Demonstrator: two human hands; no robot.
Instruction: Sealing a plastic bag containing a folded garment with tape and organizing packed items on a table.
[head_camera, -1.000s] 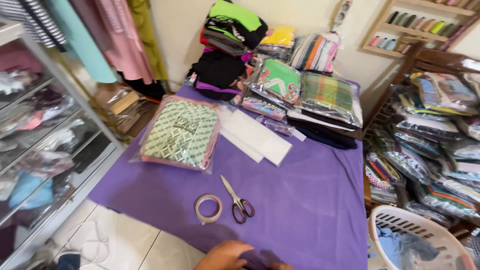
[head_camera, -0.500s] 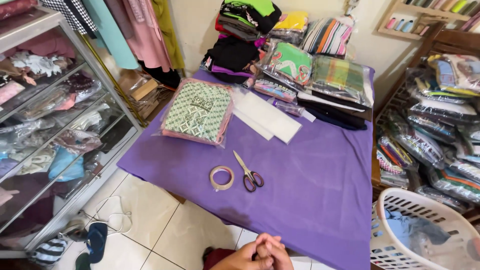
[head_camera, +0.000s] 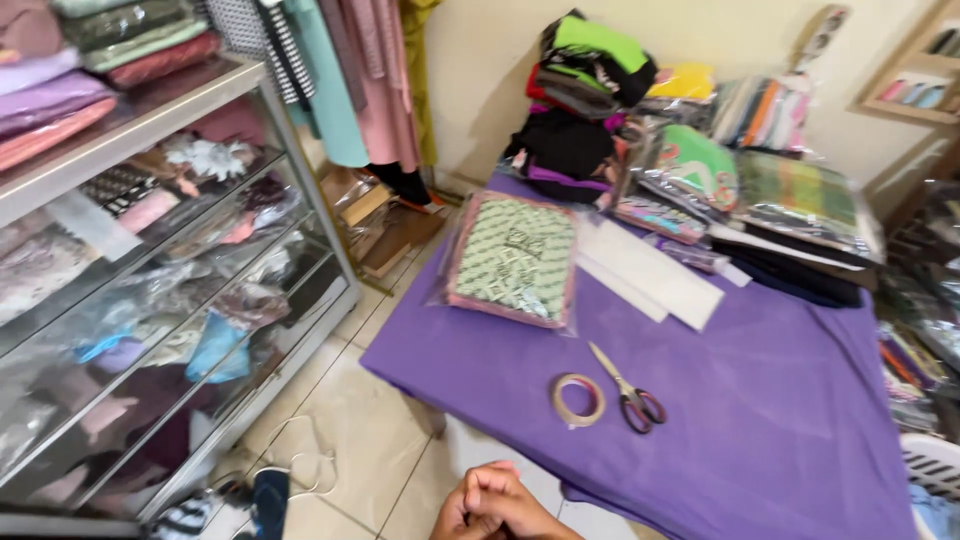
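At the bottom middle of the head view my two hands are clasped together, my left hand (head_camera: 462, 508) and my right hand (head_camera: 520, 505), fingers closed with nothing visible in them. They hover just off the near edge of a table covered in purple cloth (head_camera: 760, 420). Nearest to them on the cloth lie a roll of tape (head_camera: 577, 399) and scissors (head_camera: 625, 389) with dark red handles. Farther back lie a bagged green patterned cloth with a pink border (head_camera: 512, 257) and white folded sheets (head_camera: 650, 270).
Stacks of bagged and folded fabrics (head_camera: 700, 150) fill the table's far side. A glass display cabinet (head_camera: 150, 270) full of packed cloth stands on the left. Garments (head_camera: 350, 80) hang behind it. A white laundry basket (head_camera: 935, 465) sits at the right edge. Tiled floor (head_camera: 340, 450) lies between.
The view has swung left, bringing the glass cabinet into sight and pushing the table rightward. My hands stay clasped at the bottom edge. Tape and scissors have not moved on the cloth.
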